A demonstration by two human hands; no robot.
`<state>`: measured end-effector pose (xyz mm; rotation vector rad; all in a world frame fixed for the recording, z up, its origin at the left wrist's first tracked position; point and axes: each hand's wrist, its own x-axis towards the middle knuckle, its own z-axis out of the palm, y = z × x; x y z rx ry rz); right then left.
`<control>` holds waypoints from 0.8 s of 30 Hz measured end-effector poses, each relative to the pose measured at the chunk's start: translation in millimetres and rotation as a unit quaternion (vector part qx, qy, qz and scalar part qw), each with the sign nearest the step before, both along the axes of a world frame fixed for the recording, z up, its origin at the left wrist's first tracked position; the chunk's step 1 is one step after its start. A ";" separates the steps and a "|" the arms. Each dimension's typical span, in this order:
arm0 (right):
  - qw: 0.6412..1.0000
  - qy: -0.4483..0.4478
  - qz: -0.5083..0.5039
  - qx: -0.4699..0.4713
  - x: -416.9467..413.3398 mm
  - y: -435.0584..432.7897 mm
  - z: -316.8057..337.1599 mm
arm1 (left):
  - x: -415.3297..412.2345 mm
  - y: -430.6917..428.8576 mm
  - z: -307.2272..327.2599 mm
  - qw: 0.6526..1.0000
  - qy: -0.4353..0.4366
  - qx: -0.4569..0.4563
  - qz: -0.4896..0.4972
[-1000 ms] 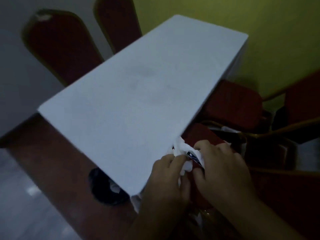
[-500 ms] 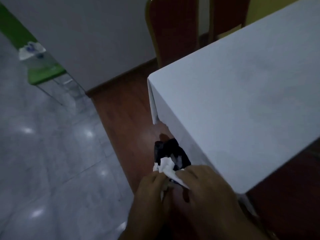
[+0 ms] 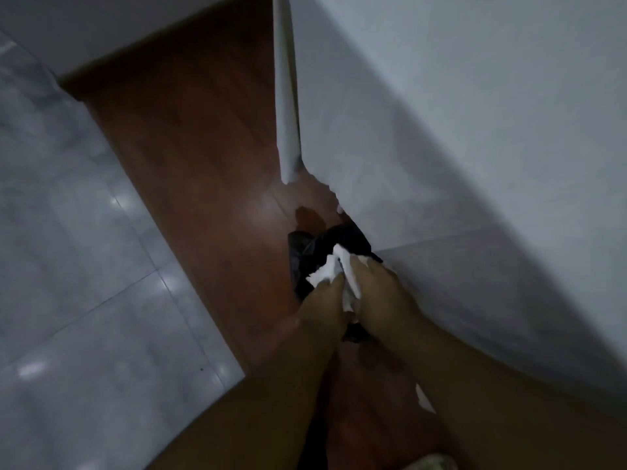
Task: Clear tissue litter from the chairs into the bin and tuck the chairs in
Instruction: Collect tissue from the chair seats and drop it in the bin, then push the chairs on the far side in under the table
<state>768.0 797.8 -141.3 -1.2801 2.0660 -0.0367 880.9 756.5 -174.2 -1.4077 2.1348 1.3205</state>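
Note:
A wad of white tissue (image 3: 330,273) is pinched between both my hands. My left hand (image 3: 322,310) grips it from the left and my right hand (image 3: 380,296) from the right. They hold it directly above a bin lined with a black bag (image 3: 308,245), which stands on the brown floor at the table's corner. The hands hide most of the bin's opening. No chair shows in this view.
The white-clothed table (image 3: 475,113) fills the right side, its cloth hanging down beside the bin. A brown wooden floor strip (image 3: 190,147) runs past the table, with glossy grey tiles (image 3: 68,249) to the left. A small white scrap (image 3: 424,400) lies near my right forearm.
My view has swung left and down from the chairs to the floor by the table corner. Both hands carried the tissue wad from the chair seat to just over the black-lined bin.

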 end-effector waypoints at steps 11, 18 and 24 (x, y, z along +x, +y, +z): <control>0.998 0.023 0.025 -0.061 29.4 42.0 162.0 | 44.2 5.3 133.1 0.979 0.049 -0.199 0.015; 0.978 0.096 0.041 -0.178 -9.1 129.6 349.6 | 2.6 78.5 325.0 0.958 0.096 -0.271 0.007; 0.964 0.180 0.044 -0.189 -72.8 253.0 415.2 | -58.8 197.2 411.8 0.935 0.129 -0.331 0.014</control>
